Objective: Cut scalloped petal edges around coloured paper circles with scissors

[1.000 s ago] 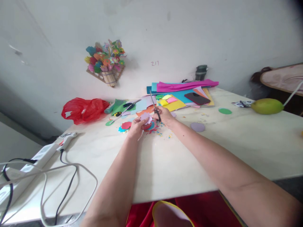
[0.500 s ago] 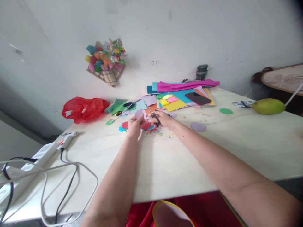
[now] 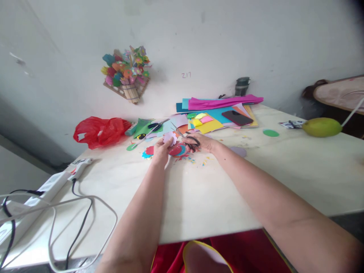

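Pinched in my left hand is a lilac paper piece with a scalloped edge. My right hand grips black-handled scissors, whose blades point up and to the left, apart from the lilac piece. On the table between and below my hands are a red paper piece, a blue one and small coloured scraps. Red and blue scalloped pieces lie just left of my left hand. A lilac disc is partly hidden behind my right forearm.
Coloured sheets, a phone and a second pair of scissors lie toward the wall. A red plastic bag and power strips with cables are on the left. A green-yellow fruit lies at right.
My right hand and the scissors have moved a little to the right, away from the lilac piece, showing more of the red and blue paper below. My left hand has barely moved.
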The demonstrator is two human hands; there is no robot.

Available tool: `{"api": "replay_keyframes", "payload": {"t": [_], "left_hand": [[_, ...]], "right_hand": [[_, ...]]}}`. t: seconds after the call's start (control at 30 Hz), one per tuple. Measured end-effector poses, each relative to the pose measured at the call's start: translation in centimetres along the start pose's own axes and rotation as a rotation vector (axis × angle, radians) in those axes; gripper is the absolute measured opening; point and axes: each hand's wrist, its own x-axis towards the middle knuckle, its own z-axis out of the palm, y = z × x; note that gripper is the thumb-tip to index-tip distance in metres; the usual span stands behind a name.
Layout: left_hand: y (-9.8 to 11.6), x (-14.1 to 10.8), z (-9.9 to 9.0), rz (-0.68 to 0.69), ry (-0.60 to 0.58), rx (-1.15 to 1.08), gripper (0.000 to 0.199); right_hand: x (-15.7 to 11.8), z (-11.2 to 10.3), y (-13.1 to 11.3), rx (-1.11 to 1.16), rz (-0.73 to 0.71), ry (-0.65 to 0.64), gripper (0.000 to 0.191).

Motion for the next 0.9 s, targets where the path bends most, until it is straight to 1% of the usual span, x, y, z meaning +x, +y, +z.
{"api": "replay_keyframes", "payload": {"t": [0.1,0.23,0.47,0.7,0.9], "left_hand": [[-0.16,0.13,-0.06,0.01,-0.016,-0.031,0.035],[-0.37,0.29,-0.26,0.008,-0.045,-0.037,0.028],[-0.16,0.11,-0.24,-0.014,-0.046,-0.057,0.027],[0.13,-0.11,-0.31,-0.04,-0.059,-0.058,0.028],[0.18,-0.19,-0.2,-0.053,-0.066,-0.05,0.025]], "right_hand": [[-0.03,-0.06,0.17,-0.068,0.01,-0.065,0.04],[0.07,-0.14,0.58,-0.083,0.022,-0.117,0.04],[-0.1,-0.23,0.41,-0.061,0.0,-0.134,0.04],[-0.3,-0.2,0.24,-0.055,0.01,-0.122,0.039],[-0.26,-0.15,0.29,-0.07,0.013,-0.121,0.04]]}}
